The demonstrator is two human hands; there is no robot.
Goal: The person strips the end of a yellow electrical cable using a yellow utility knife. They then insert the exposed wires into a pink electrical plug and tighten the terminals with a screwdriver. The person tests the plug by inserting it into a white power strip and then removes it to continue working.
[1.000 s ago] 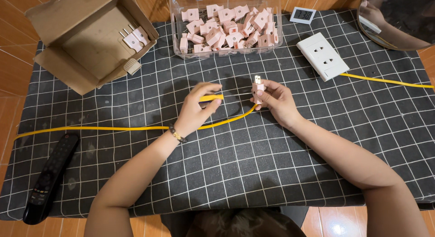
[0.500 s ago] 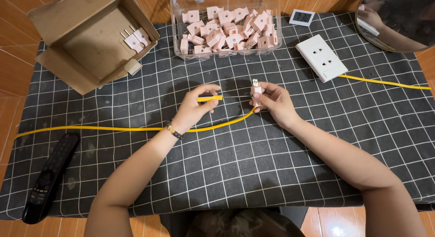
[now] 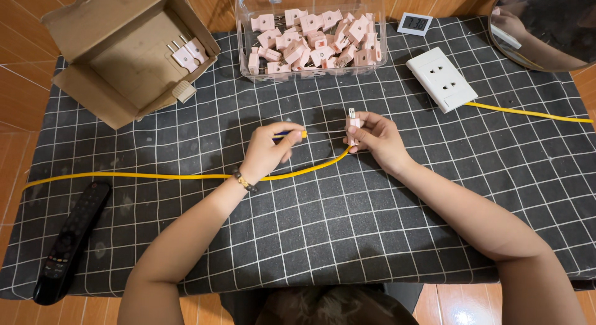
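Observation:
My right hand (image 3: 377,137) pinches a small pink plug (image 3: 352,124), prongs pointing up, at the end of a yellow cable (image 3: 155,176) that runs left across the black checked cloth. My left hand (image 3: 268,150) grips a small tool with a yellow and dark handle (image 3: 299,134), most of it hidden in the fist. The two hands are a short gap apart above the middle of the table.
A clear plastic bin (image 3: 310,34) with several pink plugs stands at the back. A cardboard box (image 3: 127,49) holding two plugs sits back left. A white socket strip (image 3: 442,78) with its yellow cord lies back right, beside a round mirror (image 3: 546,27). A black remote (image 3: 71,238) lies front left.
Both hands stay nearly in place; the left hand has shifted slightly on the tool, and the right still holds the plug upright.

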